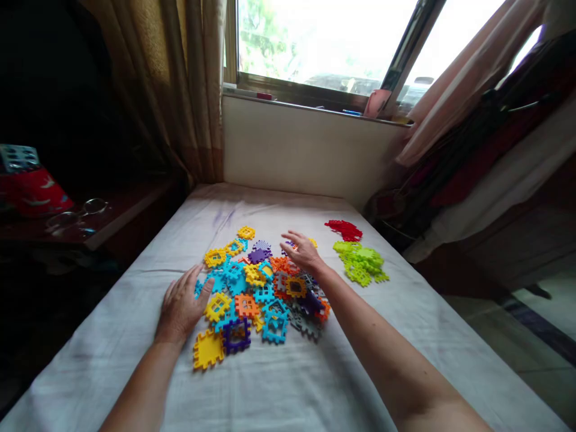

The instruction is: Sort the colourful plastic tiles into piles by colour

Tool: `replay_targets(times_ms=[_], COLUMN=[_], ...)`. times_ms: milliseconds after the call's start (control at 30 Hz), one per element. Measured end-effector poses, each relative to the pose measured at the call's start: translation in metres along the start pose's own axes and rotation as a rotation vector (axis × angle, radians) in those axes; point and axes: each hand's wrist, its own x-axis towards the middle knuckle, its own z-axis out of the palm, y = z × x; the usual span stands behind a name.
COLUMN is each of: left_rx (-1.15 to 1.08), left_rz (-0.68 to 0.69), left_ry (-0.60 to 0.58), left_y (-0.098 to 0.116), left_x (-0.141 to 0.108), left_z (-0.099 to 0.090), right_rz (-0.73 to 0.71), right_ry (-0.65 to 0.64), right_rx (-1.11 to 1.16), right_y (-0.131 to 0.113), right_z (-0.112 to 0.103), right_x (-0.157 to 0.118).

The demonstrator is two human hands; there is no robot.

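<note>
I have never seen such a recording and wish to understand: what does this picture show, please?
You see no machine, only a person's bare left hand and right hand. The camera is worn on the head, looking forward and down. On the pale cloth lies a mixed pile of colourful notched pieces; red pieces and lime-green pieces lie apart on the right. The left hand, open, is at the pile's left edge. The right hand is over its far part; whether it grips anything is unclear.

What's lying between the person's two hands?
In the head view, a heap of plastic pieces, with yellow, blue, orange and purple among them, lies on the sheet between the left hand and the right hand.
</note>
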Motion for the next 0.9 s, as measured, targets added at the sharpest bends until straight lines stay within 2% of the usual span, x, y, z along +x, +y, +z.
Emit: replay_targets(times_ms=[67, 133, 200, 300, 433, 533, 633, 700, 767, 833, 900], left_rx=[-0.037, -0.071, -0.093, -0.106, -0.106, -0.117, -0.119, -0.093, -0.064, -0.062, -0.08], left_rz=[0.042, 0.073, 0.089, 0.093, 0.08, 0.075, 0.086, 0.078, 0.064, 0.063, 0.065], left_ry=[0.022, 0.029, 0.028, 0.016, -0.017, -0.014, 0.002, 0.018, 0.026, 0.014, 0.002], left_y=[-0.002, -0.003, -0.004, -0.004, -0.003, -0.002, -0.002, 0.0, 0.004, 0.008, 0.011], left_x=[0.001, 0.002, 0.002, 0.002, 0.002, 0.003, 0.004, 0.004, 0.003, 0.002, 0.0], left_z=[0.003, 0.006, 0.007, 0.008, 0.005, 0.002, 0.001, 0.002, 0.003, 0.004, 0.003], right_rz=[0.209, 0.268, 0.252, 0.176, 0.06, 0.025, 0.103, 0.188, 0.259, 0.293, 0.286], right_ry=[0.082, 0.087, 0.054, -0.016, -0.084, -0.082, 0.081, 0.193, 0.259, 0.296, 0.316], right_rx=[0.03, 0.049, 0.079, 0.154, 0.248, 0.291, 0.328, 0.311, 0.284, 0.261, 0.246], right_y=[0.031, 0.055, 0.066, 0.057, 0.02, 0.008, 0.027, 0.047, 0.063, 0.067, 0.056], right_z=[-0.014, -0.02, -0.018, 0.002, 0.035, 0.035, 0.011, -0.008, -0.018, -0.013, 0.004], right_x=[0.005, 0.009, 0.011, 0.012, 0.019, 0.017, -0.005, -0.033, -0.064, -0.091, -0.106])
